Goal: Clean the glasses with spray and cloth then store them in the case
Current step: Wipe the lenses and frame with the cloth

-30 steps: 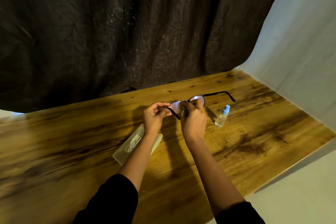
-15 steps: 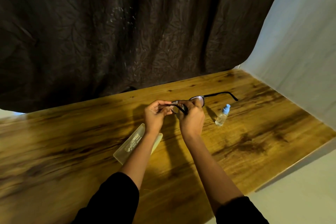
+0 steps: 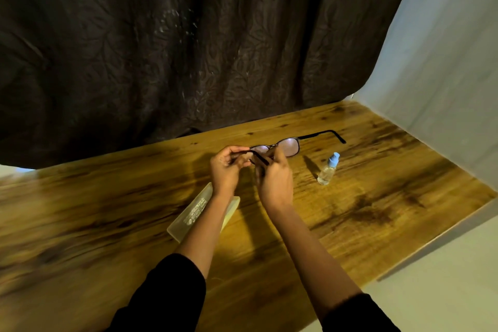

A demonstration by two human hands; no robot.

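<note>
Both my hands pinch the glasses (image 3: pixel 280 147) above the table (image 3: pixel 377 197): left hand (image 3: pixel 227 167) on one thin dark temple, right hand (image 3: pixel 275 180) at the frame. Clear liquid fills the blue-capped bottle (image 3: pixel 327 170); the translucent case (image 3: pixel 194 213) lies beneath my left wrist.

A wooden table (image 3: pixel 377 210) with dark, streaky grain fills the lower half of the view, running from the left edge toward the right. A crinkled dark brown curtain (image 3: pixel 175 48) with a faint leaf pattern hangs behind it. A pale sheet (image 3: pixel 452 67) hangs along the table's right side.
</note>
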